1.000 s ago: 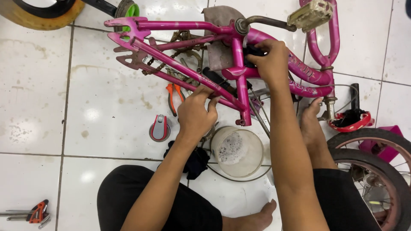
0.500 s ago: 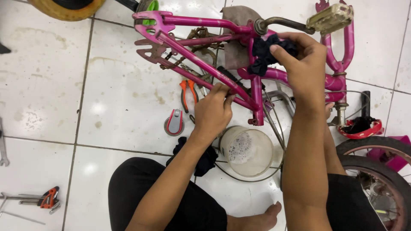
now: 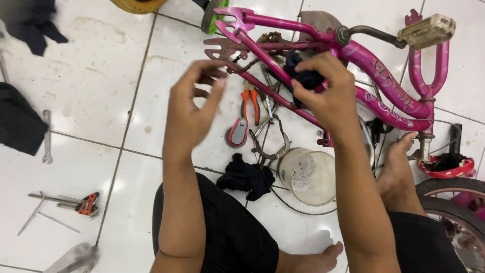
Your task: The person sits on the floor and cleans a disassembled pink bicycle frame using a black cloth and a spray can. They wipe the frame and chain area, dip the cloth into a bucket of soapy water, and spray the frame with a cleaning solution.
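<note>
While my right hand (image 3: 323, 96) pinches a dark crumpled rag (image 3: 303, 76) against the glossy pink bicycle frame (image 3: 384, 86), my left hand (image 3: 194, 108) hangs free above the white tiled floor (image 3: 91, 91), fingers loosely curled and half open, gripping nothing. I hold the cloth bunched between thumb and fingertips, pressed to the painted tube near the crank, where a rusty chain (image 3: 252, 55) runs alongside. Upside down in front of me, the frame lies with its worn cream pedal (image 3: 427, 30) pointing up, which keeps the drivetrain within my reach. Orange-handled pliers (image 3: 250, 103) lie just beneath the tubes, near a second dark rag (image 3: 247, 177) and a cloudy plastic cup (image 3: 308, 177) holding foamy liquid. Off to my left rest a steel spanner (image 3: 46, 136) and a folding set of hex keys (image 3: 83, 205), well apart from the bicycle. My bare foot (image 3: 399, 167) sits beside the fork.
</note>
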